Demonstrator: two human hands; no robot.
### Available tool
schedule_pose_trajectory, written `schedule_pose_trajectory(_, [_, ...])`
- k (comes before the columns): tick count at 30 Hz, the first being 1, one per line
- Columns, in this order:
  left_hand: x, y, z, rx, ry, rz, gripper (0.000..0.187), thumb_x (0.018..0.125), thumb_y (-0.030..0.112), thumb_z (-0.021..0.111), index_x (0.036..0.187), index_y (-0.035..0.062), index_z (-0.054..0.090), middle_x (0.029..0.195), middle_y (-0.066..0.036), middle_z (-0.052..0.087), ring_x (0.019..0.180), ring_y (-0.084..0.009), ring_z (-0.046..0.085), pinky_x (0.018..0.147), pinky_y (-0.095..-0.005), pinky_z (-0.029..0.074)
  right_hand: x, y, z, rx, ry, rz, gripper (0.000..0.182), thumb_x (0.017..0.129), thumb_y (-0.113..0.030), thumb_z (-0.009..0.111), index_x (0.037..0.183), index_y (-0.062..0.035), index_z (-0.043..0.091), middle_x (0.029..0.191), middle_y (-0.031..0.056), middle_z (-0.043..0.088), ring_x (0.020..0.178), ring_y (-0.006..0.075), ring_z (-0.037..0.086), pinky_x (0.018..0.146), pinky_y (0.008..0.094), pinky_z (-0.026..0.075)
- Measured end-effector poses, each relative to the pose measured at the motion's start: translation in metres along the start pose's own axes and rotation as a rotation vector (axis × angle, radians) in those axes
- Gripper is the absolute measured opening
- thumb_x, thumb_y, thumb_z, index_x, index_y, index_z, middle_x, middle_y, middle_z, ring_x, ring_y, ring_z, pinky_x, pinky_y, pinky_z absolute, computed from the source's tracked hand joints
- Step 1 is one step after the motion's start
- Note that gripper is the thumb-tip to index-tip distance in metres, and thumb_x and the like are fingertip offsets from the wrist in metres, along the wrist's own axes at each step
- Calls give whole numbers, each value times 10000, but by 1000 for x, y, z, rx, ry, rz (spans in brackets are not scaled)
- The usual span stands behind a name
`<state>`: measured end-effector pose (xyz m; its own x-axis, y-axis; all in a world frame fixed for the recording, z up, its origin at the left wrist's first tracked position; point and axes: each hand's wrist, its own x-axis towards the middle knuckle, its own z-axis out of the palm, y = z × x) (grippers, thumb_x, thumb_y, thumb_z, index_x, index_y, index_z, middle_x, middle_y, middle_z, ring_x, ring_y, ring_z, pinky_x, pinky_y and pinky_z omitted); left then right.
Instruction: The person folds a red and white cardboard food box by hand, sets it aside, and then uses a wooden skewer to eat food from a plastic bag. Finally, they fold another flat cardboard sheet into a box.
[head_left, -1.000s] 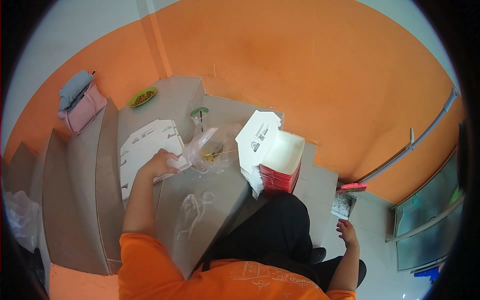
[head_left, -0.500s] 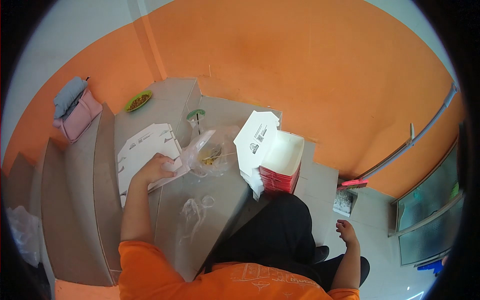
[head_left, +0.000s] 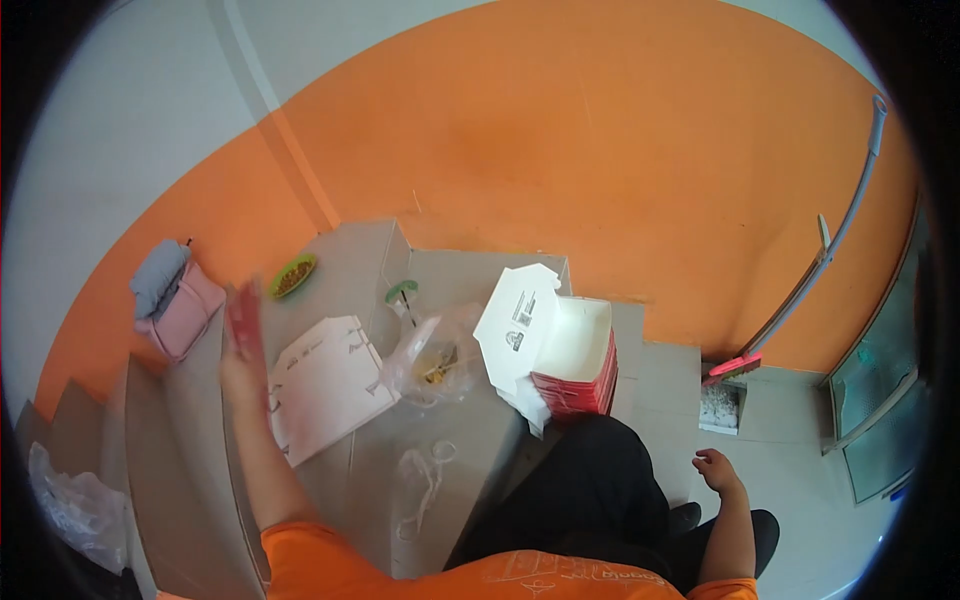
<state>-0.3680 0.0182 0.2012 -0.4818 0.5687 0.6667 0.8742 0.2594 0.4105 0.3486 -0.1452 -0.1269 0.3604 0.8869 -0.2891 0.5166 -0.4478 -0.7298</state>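
Note:
My left hand is closed on a flat cardboard box blank. The blank is turned up on edge, its red side blurred by motion. Just to its right, white flat box blanks lie on the tiled ledge. My right hand hangs over the floor beside my knee, fingers loosely bent and apart, holding nothing. By my thigh stands a stack of folded red boxes; the top one has a white inside and a raised white lid printed with a logo.
A clear plastic bag with food and a green-rimmed cup sit beside the blanks. Crumpled plastic lies nearer me. Further off are a green bowl, a pink bag, steps at left, and a long-handled broom against the orange wall.
My left hand has lifted a blank off the flat pile and moved left with it, tilting it on edge. My right hand keeps about its place. The camera view has shifted slightly.

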Motion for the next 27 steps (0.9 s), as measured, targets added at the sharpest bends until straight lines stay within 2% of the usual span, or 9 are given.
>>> schedule_pose_trajectory(2, [44, -27, -23, -83, 153, -92, 399, 952, 287, 485, 1178, -38, 533, 905, -257, 639, 824, -380, 638, 710, -391, 496, -2, -3, -2, -48, 6, 25, 413, 844, -283, 628, 1151, -8, 591, 1025, 215, 642, 972, 328, 616, 864, 389, 475])
schedule_pose_trajectory(8, [-64, 200, -101, -649, 415, 785, 318, 915, 203, 560, 1124, -34, 589, 991, -147, 662, 835, -261, 637, 718, -340, 494, -11, -70, 18, 406, 131, -436, 454, 872, -115, 629, 1289, -47, 464, 1109, 123, 569, 940, 193, 593, 826, 320, 493])
schedule_pose_trajectory(10, [-99, 240, -91, -507, 258, 1192, 348, 818, 123, 605, 1141, -8, 602, 1029, -151, 659, 774, -259, 631, 650, -326, 490, -71, -145, 5, 735, -44, -563, 678, 855, -156, 661, 1413, -79, 284, 1353, 143, 405, 1133, 246, 514, 944, 378, 442])
schedule_pose_trajectory(16, [-243, 361, -54, -1235, -256, 2023, 439, 716, 92, 586, 1136, -34, 584, 1083, -135, 644, 617, -209, 564, 568, -310, 479, -224, -215, -43, 961, 442, -817, 1284, 623, -518, 807, 1463, -274, -133, 1542, 100, -71, 1404, 384, 98, 1054, 615, 202])
schedule_pose_trajectory(19, [-329, 372, -85, -1355, -251, 2232, 391, 770, 126, 543, 1127, -27, 584, 1047, -129, 654, 643, -169, 587, 552, -272, 480, -303, -204, -48, 950, 764, -528, 1056, 707, -755, 544, 1473, -319, -37, 1539, 68, 65, 1400, 362, 104, 1027, 640, 248])
schedule_pose_trajectory(22, [-399, 365, -112, -1606, -130, 2504, 399, 744, 142, 537, 1106, -17, 585, 918, -97, 657, 583, -153, 551, 518, -273, 437, -369, -138, -11, 1718, 788, -596, 673, 861, -407, 585, 1417, -164, 294, 1327, 123, 457, 1112, 295, 522, 757, 454, 538])
schedule_pose_trajectory(23, [-416, 356, -125, -1616, -47, 2584, 398, 738, 138, 538, 1102, -17, 586, 938, -101, 655, 604, -145, 555, 527, -262, 430, -386, -140, -7, 1725, 854, -587, 673, 861, -407, 585, 1417, -164, 294, 1327, 123, 457, 1112, 295, 522, 757, 454, 538])
schedule_pose_trajectory(25, [-396, 353, -89, -1663, -17, 2655, 398, 733, 134, 539, 1098, -18, 587, 957, -105, 653, 625, -138, 559, 535, -250, 423, -360, -181, 11, 1467, 1226, 152, 645, 818, -123, 581, 1403, -100, 310, 1198, 125, 522, 962, 243, 597, 639, 339, 554])
schedule_pose_trajectory(27, [-392, 360, -88, -1650, -173, 2696, 425, 728, 130, 550, 1138, 27, 586, 1062, -88, 640, 715, -134, 584, 610, -269, 433, -361, -182, 18, 1483, 1227, 140, 665, 787, -44, 546, 1404, -101, 306, 1151, 123, 529, 944, 236, 599, 615, 326, 553])
